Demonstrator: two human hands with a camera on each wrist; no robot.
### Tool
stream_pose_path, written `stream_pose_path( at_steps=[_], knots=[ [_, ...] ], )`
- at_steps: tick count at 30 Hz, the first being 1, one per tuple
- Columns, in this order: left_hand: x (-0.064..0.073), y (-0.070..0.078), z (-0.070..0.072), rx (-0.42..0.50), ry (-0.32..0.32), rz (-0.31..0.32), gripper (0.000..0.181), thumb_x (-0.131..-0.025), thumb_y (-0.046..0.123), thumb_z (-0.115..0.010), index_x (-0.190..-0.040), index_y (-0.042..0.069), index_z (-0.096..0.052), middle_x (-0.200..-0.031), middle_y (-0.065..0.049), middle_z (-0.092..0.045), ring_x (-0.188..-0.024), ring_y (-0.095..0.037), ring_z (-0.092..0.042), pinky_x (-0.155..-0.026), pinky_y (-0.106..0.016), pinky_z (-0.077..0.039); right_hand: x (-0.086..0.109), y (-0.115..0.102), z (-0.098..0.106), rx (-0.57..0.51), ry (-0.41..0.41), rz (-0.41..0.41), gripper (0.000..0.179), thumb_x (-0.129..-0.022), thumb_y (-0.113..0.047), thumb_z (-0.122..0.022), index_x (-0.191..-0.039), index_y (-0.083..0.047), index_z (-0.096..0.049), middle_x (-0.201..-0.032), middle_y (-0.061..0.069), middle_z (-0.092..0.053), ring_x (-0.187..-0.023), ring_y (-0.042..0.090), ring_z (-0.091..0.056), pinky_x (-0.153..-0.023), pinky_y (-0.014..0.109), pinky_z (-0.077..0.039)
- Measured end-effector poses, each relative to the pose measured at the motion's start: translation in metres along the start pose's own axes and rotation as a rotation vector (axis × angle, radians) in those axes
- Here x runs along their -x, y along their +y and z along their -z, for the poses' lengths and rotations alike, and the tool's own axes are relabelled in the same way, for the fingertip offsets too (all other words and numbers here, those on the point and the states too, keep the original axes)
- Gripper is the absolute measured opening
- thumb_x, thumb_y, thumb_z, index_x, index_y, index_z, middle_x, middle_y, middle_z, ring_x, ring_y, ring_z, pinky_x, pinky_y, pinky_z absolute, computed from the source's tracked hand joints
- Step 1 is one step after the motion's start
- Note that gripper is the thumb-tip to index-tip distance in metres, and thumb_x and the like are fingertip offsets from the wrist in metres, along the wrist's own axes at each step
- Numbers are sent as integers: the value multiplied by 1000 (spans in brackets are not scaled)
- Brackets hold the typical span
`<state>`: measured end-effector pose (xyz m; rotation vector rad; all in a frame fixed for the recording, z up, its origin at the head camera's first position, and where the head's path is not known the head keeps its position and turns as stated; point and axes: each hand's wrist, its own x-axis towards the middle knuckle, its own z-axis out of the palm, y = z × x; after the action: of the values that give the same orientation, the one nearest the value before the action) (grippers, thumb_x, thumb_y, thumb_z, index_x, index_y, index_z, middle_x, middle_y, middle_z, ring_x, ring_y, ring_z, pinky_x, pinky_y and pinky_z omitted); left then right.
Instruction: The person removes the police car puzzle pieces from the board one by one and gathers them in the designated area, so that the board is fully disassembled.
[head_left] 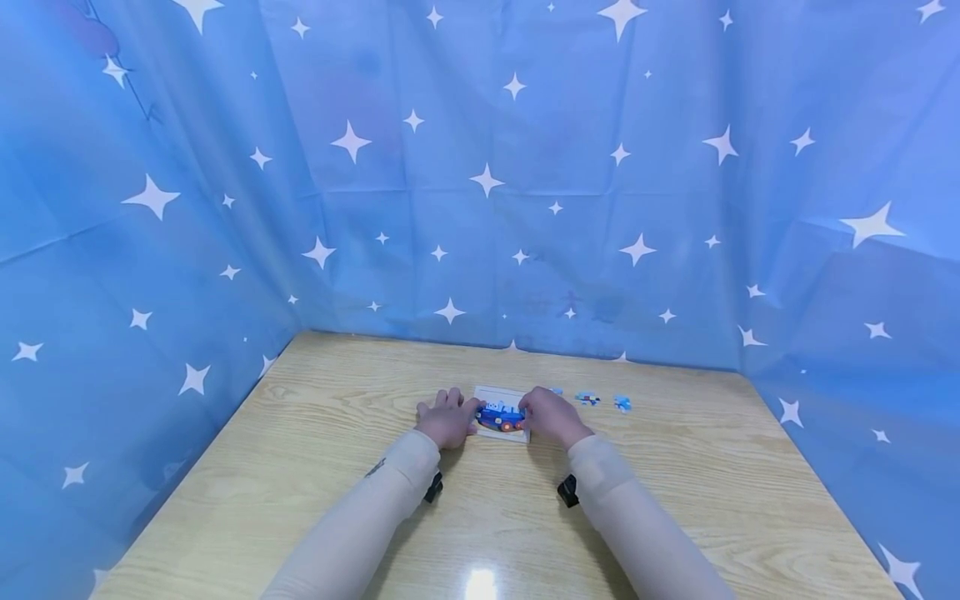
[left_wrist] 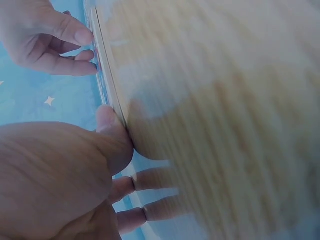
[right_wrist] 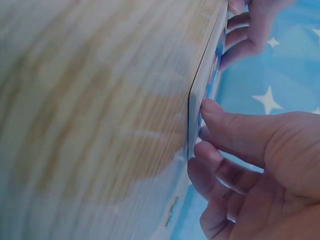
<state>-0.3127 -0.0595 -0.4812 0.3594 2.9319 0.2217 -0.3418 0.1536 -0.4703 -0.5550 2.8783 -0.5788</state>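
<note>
A small jigsaw puzzle [head_left: 501, 416] lies flat on the wooden table, its picture a blue boat-like vehicle in a pale frame. My left hand [head_left: 447, 419] rests at its left side, thumb [left_wrist: 114, 137] against the board's edge and other fingers stretched onto the tabletop. From the other side, my right hand [head_left: 553, 415] grips at the right edge. Its thumb [right_wrist: 220, 117] bears on the picture side, with bent fingers [right_wrist: 207, 172] close by at the board's edge. Anything small between these fingertips is hidden.
Loose puzzle pieces lie right of the puzzle: a multicoloured cluster [head_left: 587, 398], a blue cluster [head_left: 622, 403] and a blue bit [head_left: 556, 391] partly behind the right hand. A blue star-patterned curtain [head_left: 480, 275] borders the wooden table [head_left: 337, 400] at the back and sides.
</note>
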Motion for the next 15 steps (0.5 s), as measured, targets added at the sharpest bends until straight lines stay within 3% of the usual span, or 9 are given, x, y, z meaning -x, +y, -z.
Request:
stream_pose_path(
  at_steps=[3, 9, 15],
  knots=[
    [0, 0, 1, -13, -8, 2, 49, -106, 41, -48, -155, 34, -41, -131, -7, -41, -112, -26, -37, -86, -53, -36, -2, -3, -1, 17, -2, -20, 21, -91, -9, -77, -112, -4, -76, -108, 9, -70, -91, 21, -66, -83, 42, -55],
    [1, 2, 3, -5, -16, 6, 49, -107, 39, -48, -155, 33, -42, -130, -7, -41, -111, -26, -36, -87, -53, -35, -7, -3, -3, 12, -10, -58, 21, -93, -7, -74, -113, -3, -74, -114, 11, -67, -105, 27, -65, -90, 44, -54],
    [2, 2, 3, -5, -15, 5, 49, -106, 39, -50, -154, 35, -43, -126, -7, -41, -109, -25, -35, -86, -53, -35, -9, -1, -5, 2, -17, -60, 21, -92, -7, -75, -113, -2, -71, -112, 10, -62, -102, 26, -63, -90, 43, -52]
  ],
)
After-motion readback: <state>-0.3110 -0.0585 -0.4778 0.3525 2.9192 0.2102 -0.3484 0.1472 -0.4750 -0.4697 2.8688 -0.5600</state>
